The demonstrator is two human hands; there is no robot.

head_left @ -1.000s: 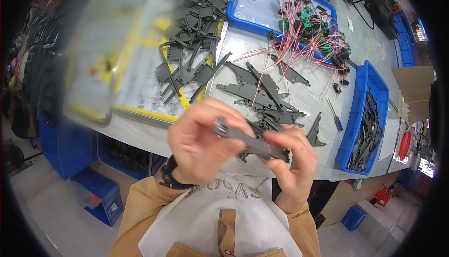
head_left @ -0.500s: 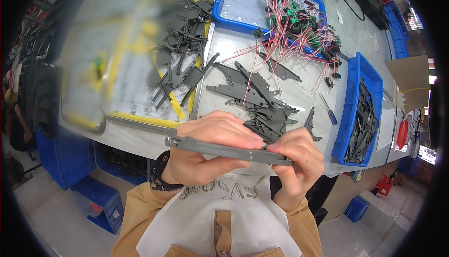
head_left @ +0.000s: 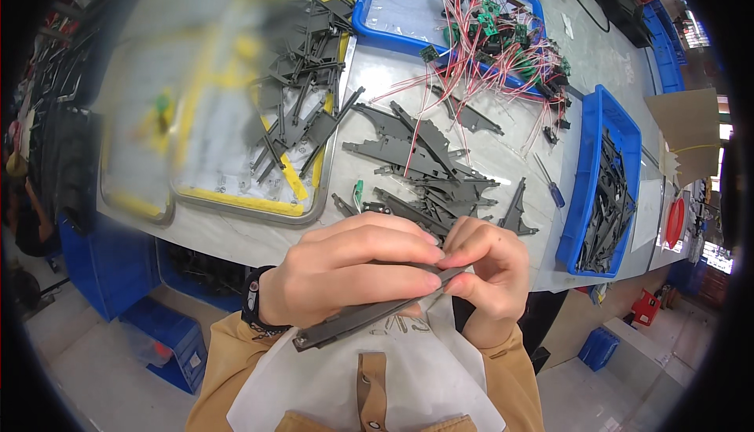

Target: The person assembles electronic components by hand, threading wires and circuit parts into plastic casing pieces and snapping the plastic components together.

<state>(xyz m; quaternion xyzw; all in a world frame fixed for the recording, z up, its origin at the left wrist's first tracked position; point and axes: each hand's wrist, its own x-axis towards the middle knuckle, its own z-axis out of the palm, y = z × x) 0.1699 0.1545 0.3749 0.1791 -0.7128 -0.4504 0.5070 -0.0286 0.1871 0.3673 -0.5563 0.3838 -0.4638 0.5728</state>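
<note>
Since half a second ago, the long grey plastic strip [head_left: 369, 312] has tipped from nearly level to a slant, its left end now dropped toward your apron and its right end raised between your fingertips. You hold it close to your chest, below the table edge [head_left: 259, 239]. Your left hand [head_left: 353, 275] wraps over the middle of it, fingers pressed together along its top edge with the thumb hidden beneath; your right hand [head_left: 491, 275] pinches the upper right end between thumb and bent fingers. The piece looks thin, stiff and light, probably moulded plastic, so it should carry easily but could flex or snap if you lever it by the tips; the middle span, where your left hand sits, seems the safest hold. Its smooth face may slip, so keep the grip on the edges. Just beyond your knuckles lies a loose pile of similar grey parts [head_left: 424, 165] on the table. Farther out stand a yellow-rimmed tray [head_left: 298, 196] with more grey pieces, a blue bin of red-wired green boards [head_left: 471, 31], and another blue bin [head_left: 601, 188] at your right, with a small screwdriver [head_left: 547, 182] beside it.
</note>
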